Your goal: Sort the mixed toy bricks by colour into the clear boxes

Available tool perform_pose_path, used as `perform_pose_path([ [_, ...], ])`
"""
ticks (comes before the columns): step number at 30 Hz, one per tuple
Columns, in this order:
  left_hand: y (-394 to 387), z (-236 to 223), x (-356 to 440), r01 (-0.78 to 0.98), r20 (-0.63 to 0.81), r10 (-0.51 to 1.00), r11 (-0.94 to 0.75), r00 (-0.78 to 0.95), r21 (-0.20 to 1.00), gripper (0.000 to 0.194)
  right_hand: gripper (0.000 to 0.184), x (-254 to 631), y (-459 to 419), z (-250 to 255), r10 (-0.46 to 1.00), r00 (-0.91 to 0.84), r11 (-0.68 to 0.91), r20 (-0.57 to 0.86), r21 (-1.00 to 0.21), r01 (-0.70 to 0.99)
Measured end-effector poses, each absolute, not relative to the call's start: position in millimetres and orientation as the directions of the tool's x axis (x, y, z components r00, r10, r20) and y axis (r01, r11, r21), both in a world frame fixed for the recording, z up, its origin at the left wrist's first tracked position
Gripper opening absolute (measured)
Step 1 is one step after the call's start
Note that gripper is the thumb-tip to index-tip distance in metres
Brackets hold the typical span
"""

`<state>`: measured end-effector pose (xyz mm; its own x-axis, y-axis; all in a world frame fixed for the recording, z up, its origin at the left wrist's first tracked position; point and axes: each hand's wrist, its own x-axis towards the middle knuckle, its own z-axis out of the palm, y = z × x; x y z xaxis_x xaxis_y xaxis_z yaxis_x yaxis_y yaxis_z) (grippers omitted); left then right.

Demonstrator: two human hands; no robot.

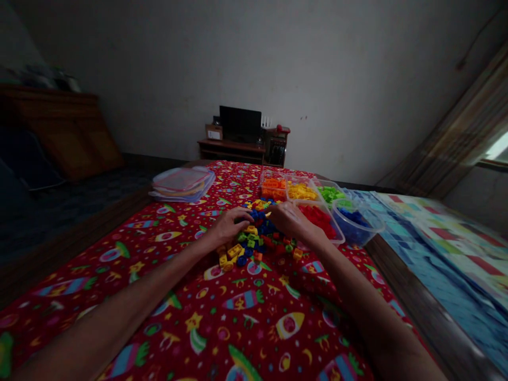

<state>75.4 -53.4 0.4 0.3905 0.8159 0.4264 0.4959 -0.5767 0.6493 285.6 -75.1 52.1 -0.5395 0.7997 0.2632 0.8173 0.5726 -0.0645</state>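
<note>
A loose pile of mixed toy building bricks (251,241) in blue, yellow, green, red and orange lies on the red patterned cloth. At the pile's left side is my left hand (230,226), fingers curved and thumb apart from them, close to some blue bricks (257,215). My right hand (289,218) reaches over the pile's right side, its fingers bent down and drawn together among the bricks. Whatever lies between those fingertips is hidden. Just beyond and beside it stand clear containers of sorted bricks: orange (273,188), yellow (301,191), green (332,196), red (317,221) and blue (352,216).
Stacked plastic lids (182,184) lie at the table's far left. The red cloth (246,317) with rocket prints covers the table. A bed with a blue and patchwork cover (436,238) adjoins on the right. A desk with a monitor (240,124) stands by the wall.
</note>
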Motion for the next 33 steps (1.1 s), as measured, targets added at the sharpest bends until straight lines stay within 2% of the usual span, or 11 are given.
perform_pose_path([
  [4, -52, 8, 66, 0.411, 0.37, 0.855, -0.504, 0.364, 0.76, 0.021, 0.028, 278, -77, 45, 0.782, -0.557, 0.586, 0.278, -0.027, 0.81],
  [7, -55, 16, 61, 0.425, 0.344, 0.883, -0.458, 0.319, 0.781, 0.027, 0.031, 278, -71, 34, 0.783, -0.513, 0.552, 0.352, -0.011, 0.834],
  [10, -55, 17, 61, 0.53, 0.385, 0.872, -0.49, 0.303, 0.692, 0.03, 0.036, 281, -65, 22, 0.748, -0.546, 0.59, 0.377, -0.002, 0.807],
  [13, -55, 9, 68, 0.574, 0.454, 0.782, -0.623, 0.427, 0.532, 0.027, 0.038, 283, -65, 15, 0.705, -0.627, 0.661, 0.331, 0.016, 0.75],
  [16, -56, 0, 76, 0.565, 0.475, 0.695, -0.718, 0.54, 0.407, 0.024, 0.031, 281, -68, 17, 0.729, -0.633, 0.648, 0.26, 0.033, 0.761],
  [19, -59, -4, 80, 0.609, 0.476, 0.693, -0.714, 0.541, 0.347, 0.02, 0.026, 276, -71, 25, 0.763, -0.613, 0.62, 0.206, 0.033, 0.784],
  [24, -62, -4, 85, 0.665, 0.424, 0.725, -0.679, 0.542, 0.311, 0.013, 0.022, 275, -74, 35, 0.783, -0.589, 0.596, 0.2, 0.033, 0.802],
  [28, -63, -6, 88, 0.674, 0.434, 0.747, -0.654, 0.503, 0.344, 0.012, 0.024, 282, -74, 42, 0.817, -0.542, 0.551, 0.199, 0.01, 0.834],
  [33, -65, -3, 89, 0.695, 0.427, 0.798, -0.591, 0.427, 0.41, 0.034, 0.027, 291, -73, 48, 0.845, -0.458, 0.478, 0.276, -0.004, 0.879],
])
